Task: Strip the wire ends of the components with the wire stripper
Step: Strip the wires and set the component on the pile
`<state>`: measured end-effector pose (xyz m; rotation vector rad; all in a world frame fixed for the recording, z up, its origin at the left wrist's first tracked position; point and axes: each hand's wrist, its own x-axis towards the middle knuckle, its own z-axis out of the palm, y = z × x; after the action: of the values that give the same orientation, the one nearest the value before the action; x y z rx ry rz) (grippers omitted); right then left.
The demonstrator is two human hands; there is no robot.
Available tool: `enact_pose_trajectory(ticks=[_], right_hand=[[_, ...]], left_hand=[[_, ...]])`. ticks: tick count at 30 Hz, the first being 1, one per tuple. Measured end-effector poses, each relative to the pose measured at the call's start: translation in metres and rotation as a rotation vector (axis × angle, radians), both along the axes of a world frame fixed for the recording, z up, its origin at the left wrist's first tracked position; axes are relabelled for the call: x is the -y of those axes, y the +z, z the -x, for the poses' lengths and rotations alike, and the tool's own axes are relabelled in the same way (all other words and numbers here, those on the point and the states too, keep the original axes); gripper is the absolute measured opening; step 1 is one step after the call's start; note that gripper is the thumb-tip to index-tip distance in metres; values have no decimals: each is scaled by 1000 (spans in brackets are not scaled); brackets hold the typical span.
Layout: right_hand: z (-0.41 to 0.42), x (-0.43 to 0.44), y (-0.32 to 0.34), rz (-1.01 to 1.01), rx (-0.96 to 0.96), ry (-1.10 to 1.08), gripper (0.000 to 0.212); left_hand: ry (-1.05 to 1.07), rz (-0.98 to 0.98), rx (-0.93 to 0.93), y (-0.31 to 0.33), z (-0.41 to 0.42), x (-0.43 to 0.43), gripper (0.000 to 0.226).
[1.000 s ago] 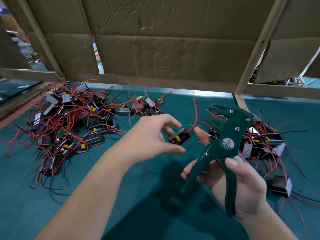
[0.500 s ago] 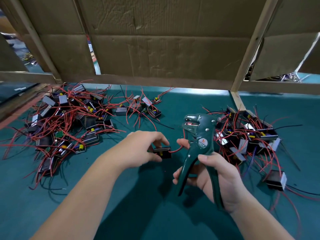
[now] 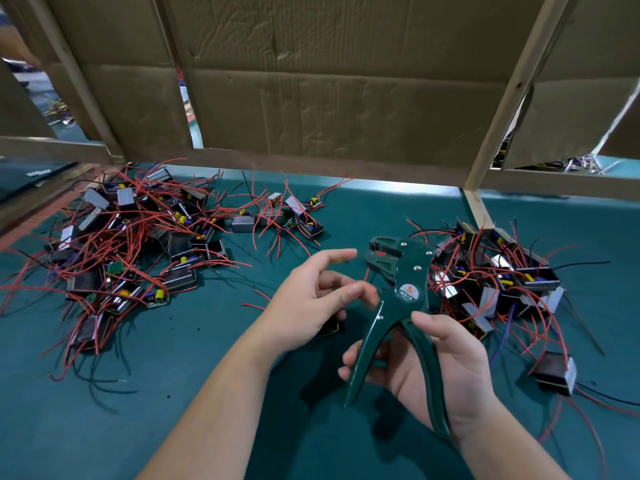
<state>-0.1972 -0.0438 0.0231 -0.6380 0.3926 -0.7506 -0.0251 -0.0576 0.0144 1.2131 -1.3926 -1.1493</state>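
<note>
A teal counter (image 3: 207, 410) lies below cardboard walls (image 3: 329, 98), with wired components heaped on the left (image 3: 138, 251) and right. The right hand (image 3: 446, 375) grips the wire stripper (image 3: 403, 282) by its handles. The left hand (image 3: 304, 306) pinches a red wire (image 3: 365, 274) at the tool's head. Its component (image 3: 330, 329) is mostly hidden under the palm.

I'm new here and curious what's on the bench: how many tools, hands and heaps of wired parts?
wire stripper: 1
hands: 2, left hand and right hand
heaps of components: 2, left heap and right heap
total: 5
</note>
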Motion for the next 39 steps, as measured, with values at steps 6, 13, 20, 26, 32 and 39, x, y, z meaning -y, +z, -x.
enact_pose_trajectory(ticks=[6,13,20,26,32,39], right_hand=[[6,2,4,87,-7,-7,85],[8,1,3,170,-81,-47,86],[28,7,12,98,-231,21,85],[24,3,12,34,-36,357,65],[21,1,10,45,-28,414,50],[19,-1,9,78,-150,342,42]], left_hand=[[77,-32,-42,-2,-7,-4,10],[186,83,-34,-1,-3,-7,21],[244,181,-143,9,-10,-11,23],[125,182,-127,15,-8,-17,24],[89,170,-145,20,-11,-19,22],[86,170,-127,20,-12,-19,26]])
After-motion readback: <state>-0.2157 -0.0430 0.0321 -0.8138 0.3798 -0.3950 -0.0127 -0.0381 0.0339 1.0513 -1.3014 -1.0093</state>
